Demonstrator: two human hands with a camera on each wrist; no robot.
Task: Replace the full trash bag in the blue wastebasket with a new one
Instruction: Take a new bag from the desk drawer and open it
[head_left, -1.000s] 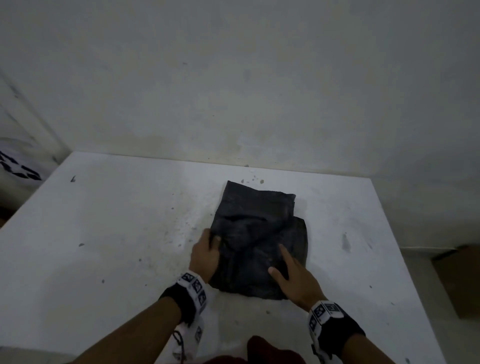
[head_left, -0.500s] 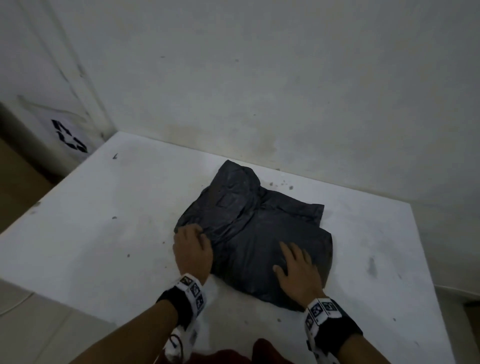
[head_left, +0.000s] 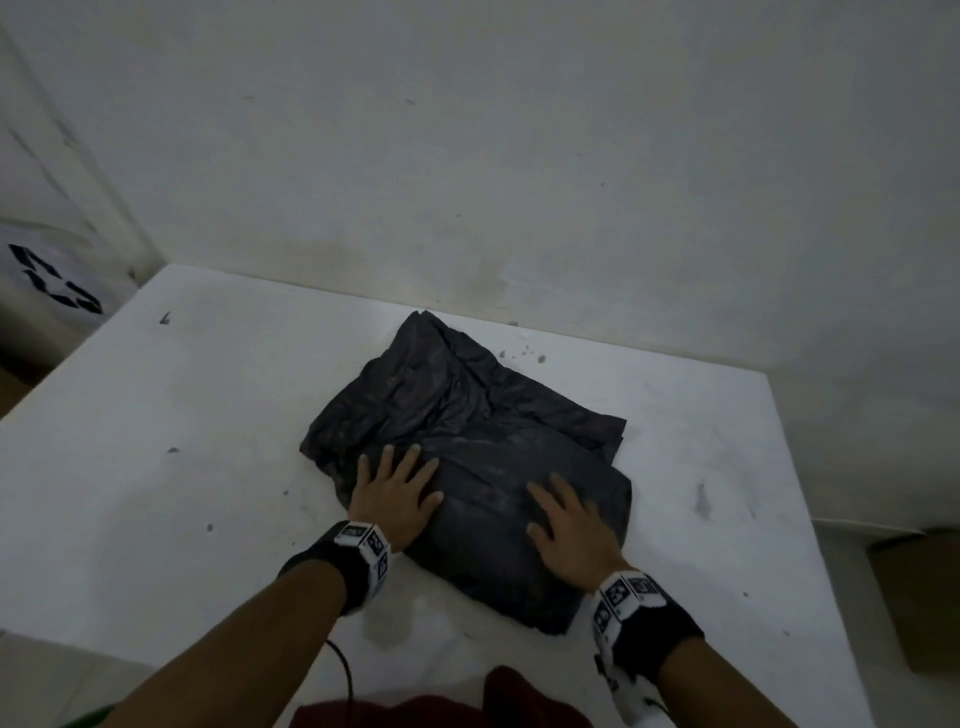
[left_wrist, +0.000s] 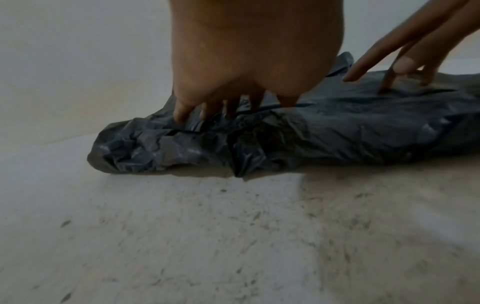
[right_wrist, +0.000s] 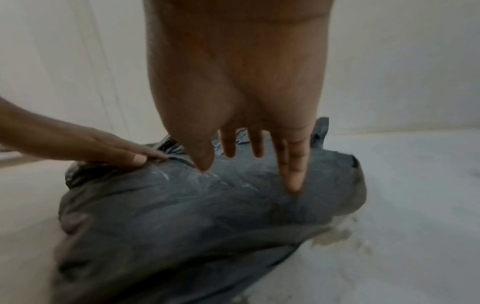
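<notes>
Both hands pressed flat on a folded black trash bag lying on the white table.

The left hand has a wide grip: fingers spread and straight, fingertips pushing into the crumpled plastic near the bag's left edge, closing round nothing. The right hand lies beside it, also a wide grip, palm down with straight fingers resting on the smoother middle of the bag. Beyond both hands the bag runs on in wrinkled folds toward the wall; toward the wrists a corner of it juts out under the right palm. Both wrists wear black bands with marker tags. To the left hand's far side, off the table, stands something white bearing a black recycling mark.
</notes>
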